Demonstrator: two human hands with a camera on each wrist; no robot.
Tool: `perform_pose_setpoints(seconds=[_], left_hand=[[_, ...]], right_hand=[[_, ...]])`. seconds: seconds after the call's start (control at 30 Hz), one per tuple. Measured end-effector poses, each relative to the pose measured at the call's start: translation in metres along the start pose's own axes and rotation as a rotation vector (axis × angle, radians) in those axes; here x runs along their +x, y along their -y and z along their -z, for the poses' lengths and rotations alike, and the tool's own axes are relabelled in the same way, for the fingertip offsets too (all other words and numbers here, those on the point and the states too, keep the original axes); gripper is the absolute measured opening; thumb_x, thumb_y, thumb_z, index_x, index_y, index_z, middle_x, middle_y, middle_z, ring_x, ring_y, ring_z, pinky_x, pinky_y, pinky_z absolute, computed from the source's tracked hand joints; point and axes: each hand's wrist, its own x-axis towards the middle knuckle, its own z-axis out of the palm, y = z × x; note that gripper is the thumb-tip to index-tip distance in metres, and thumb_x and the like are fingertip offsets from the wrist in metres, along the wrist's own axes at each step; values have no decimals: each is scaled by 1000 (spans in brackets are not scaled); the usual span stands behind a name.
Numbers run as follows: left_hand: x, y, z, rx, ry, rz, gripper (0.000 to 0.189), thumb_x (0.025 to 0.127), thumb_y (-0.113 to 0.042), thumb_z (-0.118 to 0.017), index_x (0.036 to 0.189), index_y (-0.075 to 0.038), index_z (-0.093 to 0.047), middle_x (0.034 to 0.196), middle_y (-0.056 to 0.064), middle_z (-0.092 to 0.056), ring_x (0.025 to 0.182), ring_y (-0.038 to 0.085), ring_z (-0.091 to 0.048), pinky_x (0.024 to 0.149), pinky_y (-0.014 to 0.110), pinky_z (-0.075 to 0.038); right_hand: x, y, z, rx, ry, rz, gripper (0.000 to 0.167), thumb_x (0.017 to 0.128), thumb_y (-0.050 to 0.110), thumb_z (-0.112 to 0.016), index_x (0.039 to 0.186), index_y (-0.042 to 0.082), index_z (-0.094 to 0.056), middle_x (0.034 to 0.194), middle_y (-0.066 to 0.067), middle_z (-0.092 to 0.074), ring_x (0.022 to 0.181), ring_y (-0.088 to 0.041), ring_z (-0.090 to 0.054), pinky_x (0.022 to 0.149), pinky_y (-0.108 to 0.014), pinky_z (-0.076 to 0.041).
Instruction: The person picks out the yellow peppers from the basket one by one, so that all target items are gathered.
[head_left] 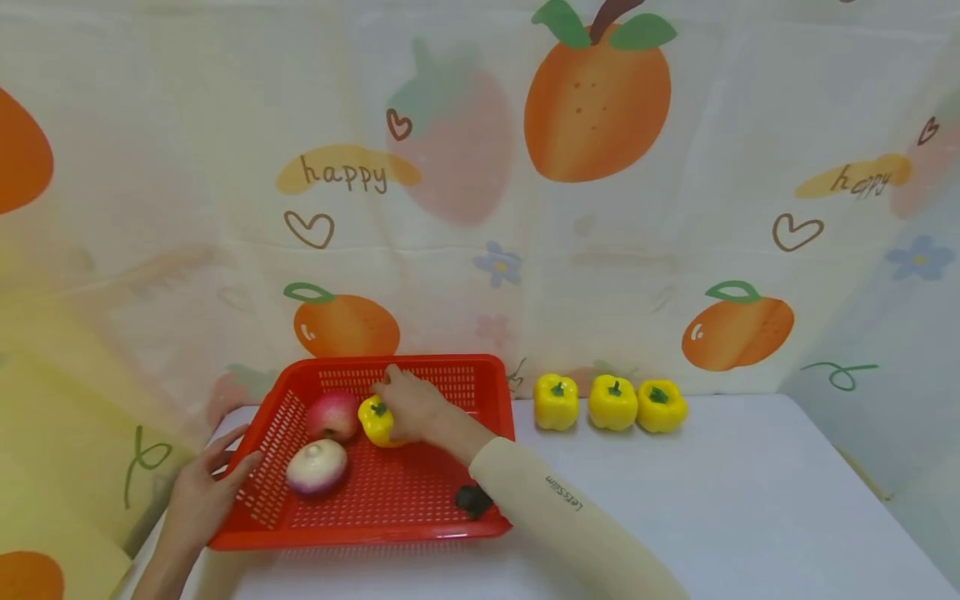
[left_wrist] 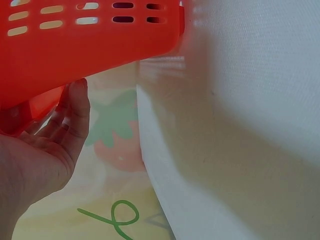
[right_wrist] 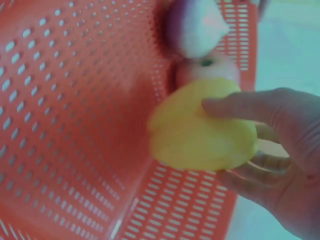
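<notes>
My right hand (head_left: pixel 411 407) grips a yellow bell pepper (head_left: pixel 377 423) inside the red plastic basket (head_left: pixel 405 531). In the right wrist view the thumb lies across the near side of the pepper (right_wrist: pixel 195 132), with the other fingers round its far side. Next to the pepper are a pink-red apple (head_left: pixel 332 415) and a purple-and-white, onion-shaped vegetable (head_left: pixel 317 467). My left hand (head_left: pixel 202 493) holds the basket's left side at the rim. The left wrist view shows that hand (left_wrist: pixel 55 145) with its fingers up against the rim's underside.
On the white table (head_left: pixel 712 508), three yellow bell peppers (head_left: pixel 612 402) stand in a row right of the basket. A small dark item (head_left: pixel 472 502) lies in the basket's front right corner, partly behind the right sleeve. A printed cloth (head_left: pixel 465 275) hangs behind the table.
</notes>
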Motion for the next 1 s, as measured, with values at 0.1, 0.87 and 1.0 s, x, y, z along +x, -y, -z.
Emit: perform_pose_setpoints(seconds=[0.1,0.87,1.0], left_hand=[[0,0,1,0,-4,0,56,98,-26,-62,144,1,-44,106,29,-65,69,4,-61,57,24,-52],[-2,-4,1,8,19,80,59,98,-29,-62,146,-1,-42,109,27,-65,72,7,-61,60,23,-52],[-1,-4,1,2,19,90,60,98,-31,-61,147,-2,-42,110,26,-64,72,7,-61,60,23,-52]], right_hand=[[-7,-2,8,39,-8,11,61,79,33,-81,134,18,-59,120,-3,-50,101,-12,-53,74,-20,-49],[-60,-50,53,359,-203,-2,70,71,29,-86,134,16,-58,125,-3,-58,102,-16,-53,82,-28,-45],[-68,-61,56,389,-202,-42,70,72,25,-86,134,12,-56,125,-3,-59,102,-17,-53,86,-31,-46]])
